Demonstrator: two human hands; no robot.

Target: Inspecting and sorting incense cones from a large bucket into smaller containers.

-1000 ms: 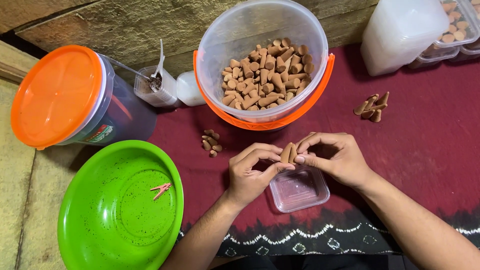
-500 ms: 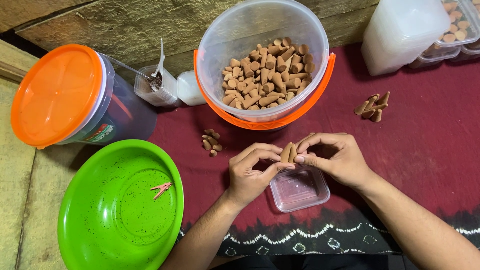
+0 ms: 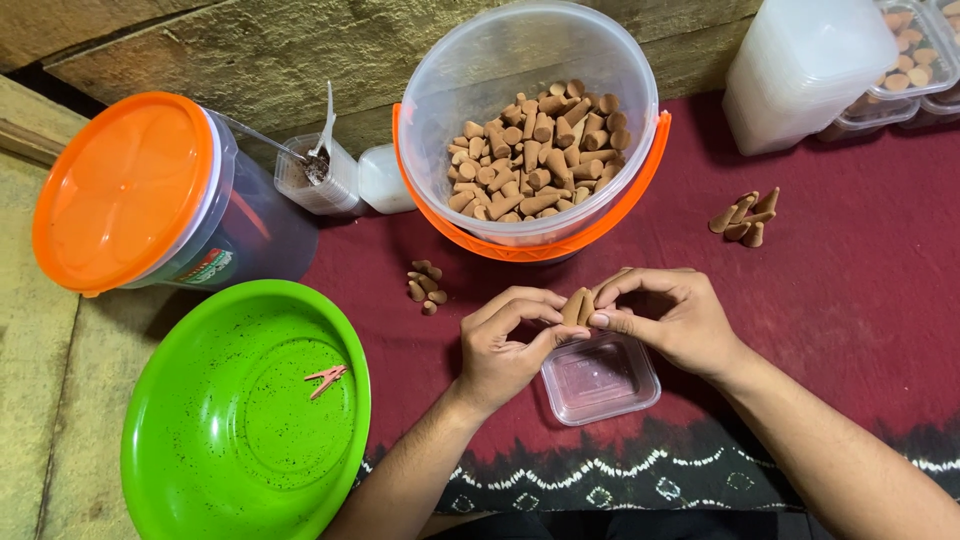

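Both our left hand [image 3: 505,350] and right hand [image 3: 668,318] pinch a few brown cones [image 3: 577,306] in a fingertip grip above the small clear box [image 3: 600,377], with the cone-filled bucket [image 3: 528,130] behind and the green bowl [image 3: 240,420] leftward.

Both hands meet above a small clear plastic tray [image 3: 600,378] on the dark red cloth-covered surface [image 3: 850,290]. The left hand [image 3: 505,345] and right hand [image 3: 675,320] pinch small brown clay cones [image 3: 577,306] between their fingers [image 3: 540,312]. Behind them stands a clear plastic bucket with an orange rim [image 3: 535,245], holding many such cones. A round green plastic bowl [image 3: 200,440] sits by the surface's left edge.
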